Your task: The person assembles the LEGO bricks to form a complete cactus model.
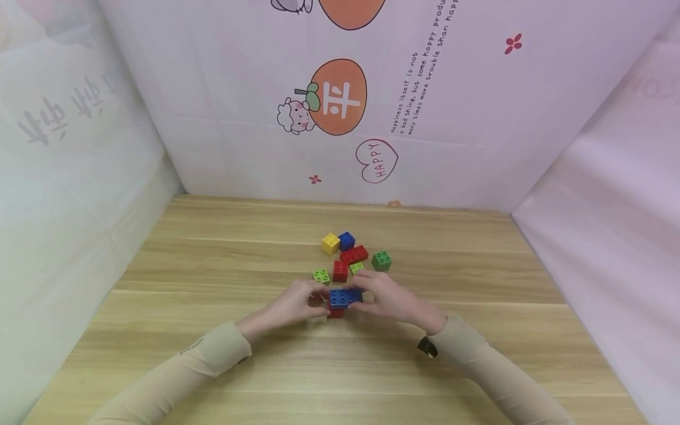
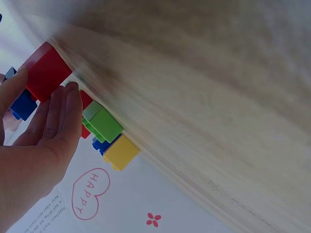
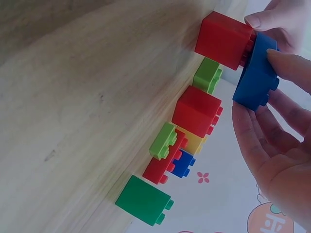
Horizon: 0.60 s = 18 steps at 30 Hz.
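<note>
My right hand (image 1: 392,297) pinches a long blue toy brick (image 1: 338,298) between thumb and fingers. The blue brick sits over the studs of a red brick (image 3: 224,40), overhanging it toward the right hand; whether the two are pressed fully together I cannot tell. From the other side, my left hand (image 1: 294,304) holds the red brick, its thumb and fingertips at the brick's sides. Just behind the hands are a light green brick (image 1: 321,276), another red brick (image 1: 340,271) and a second light green brick (image 1: 356,268), which the right hand partly hides in the head view.
Farther back on the wooden table (image 1: 255,378) lie a yellow brick (image 1: 330,244), a small blue brick (image 1: 347,241) and a long red brick (image 1: 354,254). A dark green brick (image 1: 381,261) stands to their right. Printed white cloth (image 1: 234,136) walls the table's back and sides.
</note>
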{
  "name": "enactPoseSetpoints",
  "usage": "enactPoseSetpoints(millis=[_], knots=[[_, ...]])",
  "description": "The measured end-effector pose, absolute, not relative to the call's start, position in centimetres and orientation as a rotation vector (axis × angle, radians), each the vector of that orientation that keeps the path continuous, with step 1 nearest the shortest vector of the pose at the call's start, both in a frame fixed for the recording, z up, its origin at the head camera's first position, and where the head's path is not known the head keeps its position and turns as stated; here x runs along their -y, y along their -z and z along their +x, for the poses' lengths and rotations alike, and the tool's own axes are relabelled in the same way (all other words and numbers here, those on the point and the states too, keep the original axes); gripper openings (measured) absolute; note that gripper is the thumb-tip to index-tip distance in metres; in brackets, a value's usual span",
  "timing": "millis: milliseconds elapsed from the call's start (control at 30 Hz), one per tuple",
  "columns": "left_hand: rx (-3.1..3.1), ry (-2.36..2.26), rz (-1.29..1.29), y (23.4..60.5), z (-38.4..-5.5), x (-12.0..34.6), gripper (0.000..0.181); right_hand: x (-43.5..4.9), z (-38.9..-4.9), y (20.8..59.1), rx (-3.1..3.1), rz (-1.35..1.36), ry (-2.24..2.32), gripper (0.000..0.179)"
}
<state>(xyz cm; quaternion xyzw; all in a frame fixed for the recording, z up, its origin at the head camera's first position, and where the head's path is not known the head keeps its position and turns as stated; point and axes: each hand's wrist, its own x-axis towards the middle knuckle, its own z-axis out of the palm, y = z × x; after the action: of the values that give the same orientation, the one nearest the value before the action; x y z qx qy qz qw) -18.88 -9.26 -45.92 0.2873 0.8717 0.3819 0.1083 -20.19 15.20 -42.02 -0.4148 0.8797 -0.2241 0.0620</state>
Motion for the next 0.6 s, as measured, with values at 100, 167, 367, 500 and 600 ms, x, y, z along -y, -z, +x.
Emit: enactPoseSetpoints(millis=[100,167,367,500,600], knots=[[-2.564,-1.122,0.846,45.93,-18.88,9.26,0.032,-15.12,-20.18,42.05,-2.656,-1.267,0.672,0.033],[-2.566,-1.120,0.847,45.94,-18.88,9.26,0.032,-15.06,-20.18,42.05,-2.647,-1.267,0.673,0.034],[-2.568,-1.121,0.859,46.02,-18.91,9.26,0.033,-14.86,-20.23,42.01,-2.645,-1.265,0.636,0.036],[-2.567,-1.125,0.864,46.02,-18.92,9.26,0.034,-14.79,-20.25,42.01,-2.650,-1.264,0.618,0.037],[-2.568,-1.124,0.861,46.05,-18.94,9.26,0.034,-14.75,-20.26,42.03,-2.651,-1.260,0.620,0.037]])
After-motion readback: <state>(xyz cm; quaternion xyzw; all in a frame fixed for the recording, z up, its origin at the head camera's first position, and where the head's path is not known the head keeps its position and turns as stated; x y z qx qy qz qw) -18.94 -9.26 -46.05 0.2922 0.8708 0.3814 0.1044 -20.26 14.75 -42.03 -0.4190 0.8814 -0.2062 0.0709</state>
